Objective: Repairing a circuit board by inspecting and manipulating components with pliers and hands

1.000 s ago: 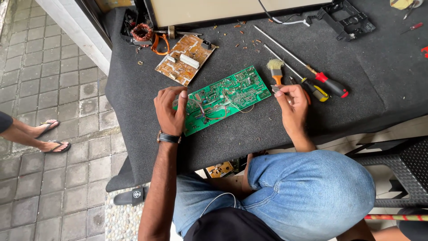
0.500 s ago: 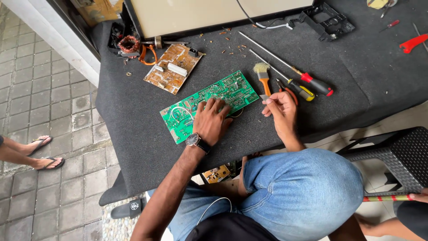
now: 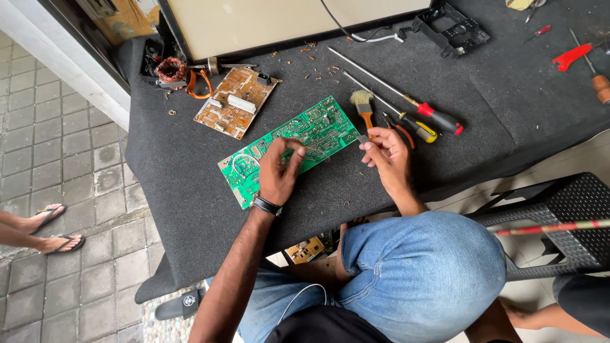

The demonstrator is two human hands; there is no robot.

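Fingers of left hand [image 3: 277, 170] have moved onto the green circuit board [image 3: 292, 143], grip pinching its middle; right hand [image 3: 384, 152] stays holding a small part at the board's right end.

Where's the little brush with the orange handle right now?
The brush lies on the dark mat, just above the right hand, between the green circuit board and the yellow-handled screwdriver.

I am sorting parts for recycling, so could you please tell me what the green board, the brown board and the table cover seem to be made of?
Green circuit board: probably fibreglass laminate, glossy green coating, silvery solder points. Brown circuit board: likely phenolic paper, matt tan with copper-toned traces. Table cover: dark grey felt-like carpet, fuzzy and speckled.
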